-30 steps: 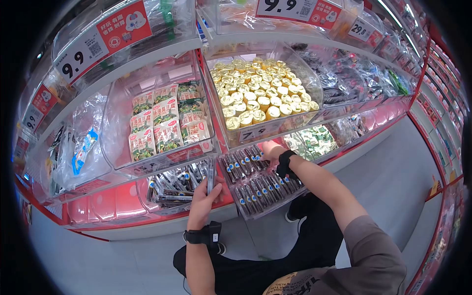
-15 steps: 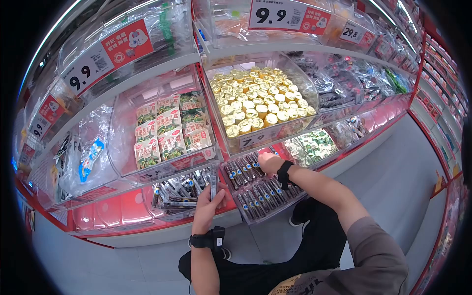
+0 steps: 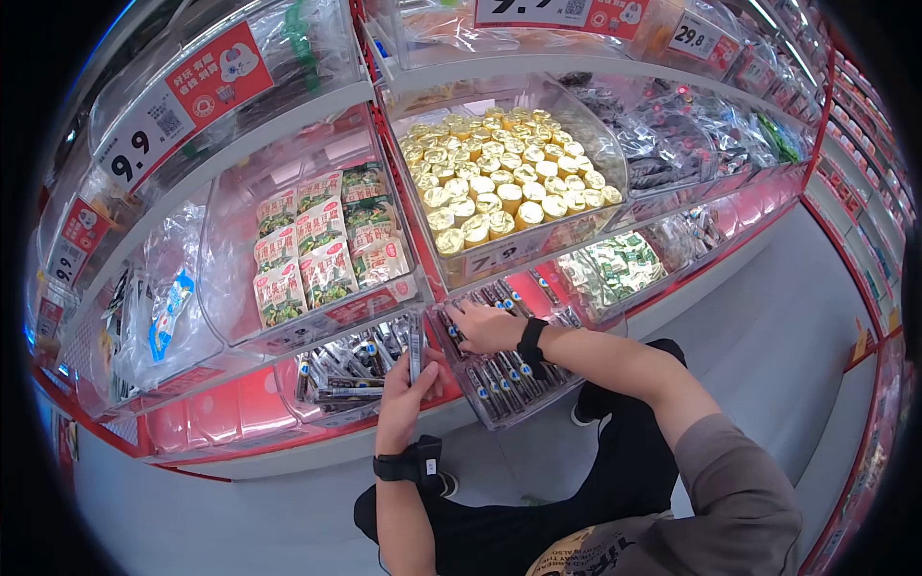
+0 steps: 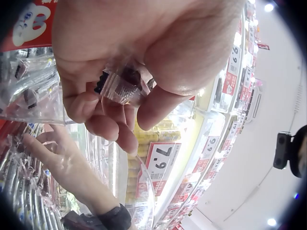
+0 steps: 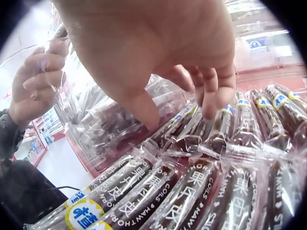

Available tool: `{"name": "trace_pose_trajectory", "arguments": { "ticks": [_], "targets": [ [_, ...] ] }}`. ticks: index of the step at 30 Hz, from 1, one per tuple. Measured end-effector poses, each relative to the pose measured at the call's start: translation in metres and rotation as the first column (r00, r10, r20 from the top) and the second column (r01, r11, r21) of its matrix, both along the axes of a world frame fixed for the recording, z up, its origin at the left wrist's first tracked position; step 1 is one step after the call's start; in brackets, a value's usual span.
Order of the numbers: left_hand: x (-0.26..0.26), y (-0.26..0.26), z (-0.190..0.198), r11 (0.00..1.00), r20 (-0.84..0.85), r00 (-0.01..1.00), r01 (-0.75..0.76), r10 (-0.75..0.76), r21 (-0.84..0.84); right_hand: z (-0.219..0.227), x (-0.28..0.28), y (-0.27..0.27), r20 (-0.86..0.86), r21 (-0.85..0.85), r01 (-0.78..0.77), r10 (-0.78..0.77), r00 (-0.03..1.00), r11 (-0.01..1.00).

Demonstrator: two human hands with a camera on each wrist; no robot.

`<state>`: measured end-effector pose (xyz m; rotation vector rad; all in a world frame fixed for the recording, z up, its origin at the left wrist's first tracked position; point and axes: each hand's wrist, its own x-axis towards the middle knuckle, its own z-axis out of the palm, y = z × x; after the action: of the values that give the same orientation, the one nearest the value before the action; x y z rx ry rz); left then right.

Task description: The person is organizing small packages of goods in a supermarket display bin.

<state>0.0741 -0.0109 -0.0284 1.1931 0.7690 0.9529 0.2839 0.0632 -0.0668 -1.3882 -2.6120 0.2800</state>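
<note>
On the left, a jumbled heap of wrapped sticks (image 3: 351, 392) lies in a lower bin. Just right of it, the left hand's grip (image 3: 407, 392) is clenched around 1 wrapped stick (image 3: 416, 353). Next comes a clear tray (image 3: 492, 423) with 2 rows of hawthorn coils (image 5: 189, 194); at its back row, the right hand's grip (image 3: 485, 328) is released, thumb apart from fingers. Farther right lie green-and-white packets (image 3: 615, 271).

Dark hawthorn rolls (image 5: 189, 192) (clear-wrapped) in two rows; wrapped stick (image 3: 416, 351) held apart.
</note>
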Motion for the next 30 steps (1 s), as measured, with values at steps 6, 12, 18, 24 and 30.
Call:
{"name": "trace_pose_trajectory", "arguments": {
  "ticks": [6, 12, 18, 24, 30],
  "targets": [
    [0.001, 0.001, -0.002, 1.000, -0.012, 1.000, -0.006, 0.006, -0.016, -0.031, 0.010, 0.008, 0.138, 0.136, -0.045, 0.026, 0.990, 0.990],
    [0.002, 0.002, -0.001, 1.000, -0.007, 1.000, -0.015, 0.014, -0.014, -0.026, 0.009, 0.009, 0.143, -0.011, -0.004, 0.005, 0.990, 1.000],
    [0.002, 0.001, -0.003, 1.000, -0.018, 1.000, -0.012, 0.012, -0.004, -0.025, 0.005, 0.003, 0.136, -0.009, -0.087, 0.088, 0.987, 0.996],
    [0.002, 0.003, 0.000, 1.000, 0.006, 1.000, 0.005, -0.005, -0.017, -0.038, 0.007, 0.005, 0.041, 0.110, -0.082, 0.078, 0.996, 0.991],
    [0.002, 0.002, -0.001, 1.000, -0.005, 1.000, -0.002, 0.002, -0.021, -0.012, 0.007, 0.007, 0.088, -0.040, -0.008, 0.012, 0.996, 0.999]
  ]
}}
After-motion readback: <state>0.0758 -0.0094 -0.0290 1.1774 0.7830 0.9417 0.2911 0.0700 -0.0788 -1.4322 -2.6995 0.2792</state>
